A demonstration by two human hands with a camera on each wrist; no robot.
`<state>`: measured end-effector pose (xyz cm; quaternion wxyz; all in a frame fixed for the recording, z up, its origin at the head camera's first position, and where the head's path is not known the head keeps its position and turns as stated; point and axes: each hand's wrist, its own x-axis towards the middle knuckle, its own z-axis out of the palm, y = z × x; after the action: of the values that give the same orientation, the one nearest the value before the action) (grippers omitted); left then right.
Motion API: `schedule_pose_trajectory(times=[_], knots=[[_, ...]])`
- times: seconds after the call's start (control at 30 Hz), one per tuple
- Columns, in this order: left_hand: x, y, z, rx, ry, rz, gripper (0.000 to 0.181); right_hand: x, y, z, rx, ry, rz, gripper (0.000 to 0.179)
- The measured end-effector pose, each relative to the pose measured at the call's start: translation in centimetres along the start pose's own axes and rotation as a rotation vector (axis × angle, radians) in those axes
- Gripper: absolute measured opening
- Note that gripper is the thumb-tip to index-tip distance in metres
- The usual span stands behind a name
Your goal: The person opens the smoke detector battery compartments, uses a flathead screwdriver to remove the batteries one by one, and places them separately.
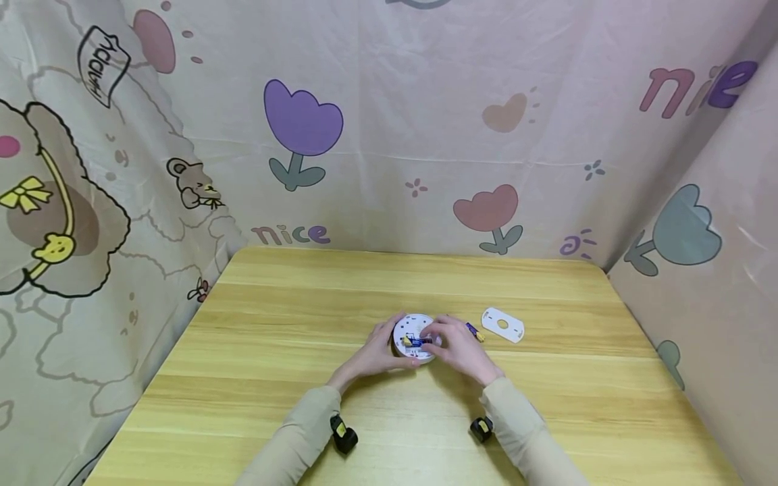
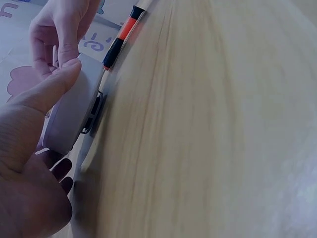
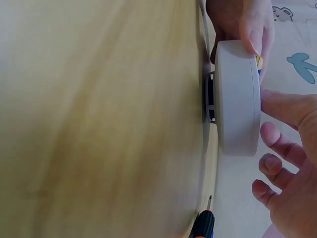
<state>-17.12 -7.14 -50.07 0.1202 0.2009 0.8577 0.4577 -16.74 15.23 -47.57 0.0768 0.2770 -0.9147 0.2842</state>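
Note:
A round white smoke detector [image 1: 408,326] is tilted up, its back with the battery bay facing me. My left hand [image 1: 378,352] grips its rim, thumb on the near edge and fingers round the far side. In the left wrist view the detector [image 2: 79,106] shows a dark vented part beneath. A blue and yellow battery [image 1: 415,342] lies across the bay. My right hand [image 1: 460,345] has its thumb and forefinger at the battery's right end and seems to pinch it. In the right wrist view its other fingers [image 3: 280,144] are bent, off the detector.
A white mounting plate [image 1: 515,329] lies right of my right hand. Between them is a small blue and yellow object [image 1: 475,331], partly hidden. An orange and black screwdriver [image 2: 121,38] lies beyond the detector in the left wrist view. A patterned cloth surrounds the wooden table [image 1: 304,290].

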Motion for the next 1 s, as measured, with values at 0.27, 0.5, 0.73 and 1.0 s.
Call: schedule_pose_trajectory(times=[0.27, 0.5, 0.73, 1.0], knots=[[0.2, -0.2, 0.0, 0.008, 0.007, 0.008, 0.112, 0.9, 0.2, 0.1, 0.019, -0.046, -0.019, 0.017], [0.2, -0.1, 0.1, -0.003, 0.006, 0.010, 0.112, 1.1, 0.0, 0.1, -0.013, -0.057, 0.011, 0.019], [0.2, -0.1, 0.1, 0.002, 0.008, 0.005, 0.111, 1.4, -0.2, 0.1, -0.082, -0.069, 0.015, 0.024], [0.3, -0.1, 0.0, 0.005, 0.023, 0.026, 0.109, 1.6, -0.2, -0.1, -0.094, -0.122, -0.020, 0.022]])
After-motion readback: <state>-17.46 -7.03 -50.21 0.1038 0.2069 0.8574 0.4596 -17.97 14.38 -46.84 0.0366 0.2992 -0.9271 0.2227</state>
